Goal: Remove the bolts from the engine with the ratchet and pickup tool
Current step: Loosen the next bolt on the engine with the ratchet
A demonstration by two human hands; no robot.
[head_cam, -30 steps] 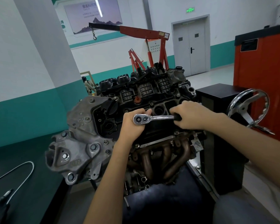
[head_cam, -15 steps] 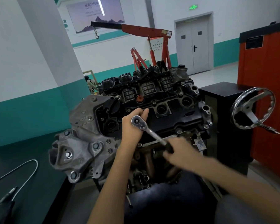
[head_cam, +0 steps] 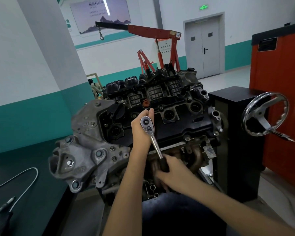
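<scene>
Ratchet [head_cam: 152, 138] sits on the top cover of the engine [head_cam: 177, 116], left of centre; the bolt under its head is hidden. Left hand [head_cam: 140, 133] wraps the ratchet head from behind, fingertips up past it. Right hand [head_cam: 172, 171] is closed round the black handle, low over the manifold [head_cam: 194, 155], and blurred. Judged: loosening stroke. To do it well, press the head straight down along the bolt axis so the socket cannot ride off, and swing the handle in short flat arcs clear of the manifold. When the bolt turns freely, stop and lift off. Pickup tool [head_cam: 24, 178] lies on the table [head_cam: 32, 210], well apart at left, ready for lifting the bolt out.
</scene>
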